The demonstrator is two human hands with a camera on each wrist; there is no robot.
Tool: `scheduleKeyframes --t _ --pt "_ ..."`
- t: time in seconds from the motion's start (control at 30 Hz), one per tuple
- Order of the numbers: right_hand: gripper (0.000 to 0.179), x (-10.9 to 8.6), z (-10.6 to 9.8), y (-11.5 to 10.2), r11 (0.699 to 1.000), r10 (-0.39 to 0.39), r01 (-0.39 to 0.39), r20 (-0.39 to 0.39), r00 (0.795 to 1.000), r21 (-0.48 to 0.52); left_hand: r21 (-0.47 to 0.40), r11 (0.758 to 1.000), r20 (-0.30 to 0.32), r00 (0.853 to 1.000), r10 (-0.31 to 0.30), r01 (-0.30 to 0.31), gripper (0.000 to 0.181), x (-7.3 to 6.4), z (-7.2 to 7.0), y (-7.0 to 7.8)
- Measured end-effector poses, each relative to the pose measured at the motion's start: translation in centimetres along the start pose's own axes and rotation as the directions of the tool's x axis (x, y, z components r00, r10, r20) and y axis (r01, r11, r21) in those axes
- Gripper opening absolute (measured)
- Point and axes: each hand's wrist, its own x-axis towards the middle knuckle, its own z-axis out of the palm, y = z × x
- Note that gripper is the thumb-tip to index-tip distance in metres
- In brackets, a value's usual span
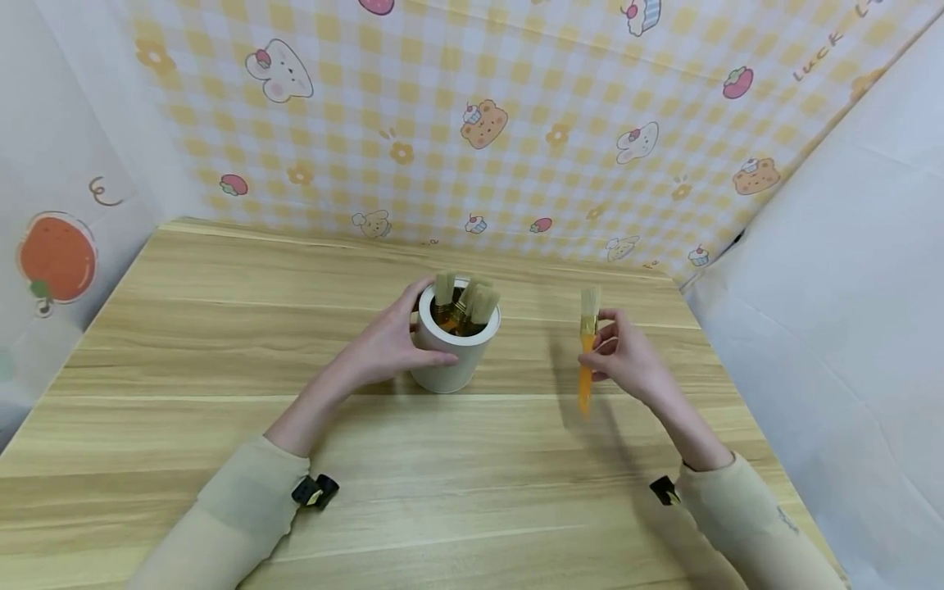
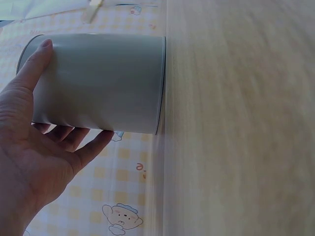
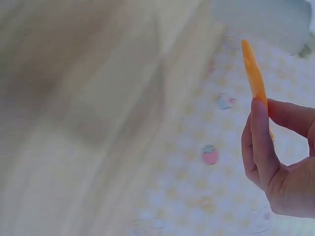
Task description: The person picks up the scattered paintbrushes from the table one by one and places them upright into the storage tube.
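A pale grey-white cylindrical canister (image 1: 448, 366) stands upright on the table, with several bristle brushes (image 1: 472, 301) in it, bristles up. Its left side is gripped by my left hand (image 1: 387, 340), thumb across the front and fingers round the far side; the left wrist view shows the canister wall (image 2: 98, 81) against the palm side. Off to the right, my right hand (image 1: 627, 356) pinches a paintbrush (image 1: 586, 369) by its orange handle. That brush is held upright above the table, bristles up. In the right wrist view, thumb and fingers close on the orange handle (image 3: 254, 73).
The wooden table (image 1: 413, 483) runs back to a yellow-checked cloth (image 1: 435, 106) with cartoon prints. A white sheet (image 1: 848, 295) hangs at the right, and a white wall with an orange fruit print (image 1: 59, 258) stands at the left.
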Motion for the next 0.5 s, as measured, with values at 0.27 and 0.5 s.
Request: scheduleKeyframes --t 0.27,0.5 --pt "0.067 0.4 -0.2 -4.9 0.991 -0.061 0.068 -0.065 0.996 0.118 0.008 1.000 0.001 1.000 -0.015 0.015 0.125 0.0 0.0 0.1" --pt "0.052 0.3 0.3 -9.4 0.946 -0.161 0.196 -0.153 0.975 0.258 0.010 1.000 -0.003 1.000 -0.014 0.014 0.124 0.0 0.0 0.0"
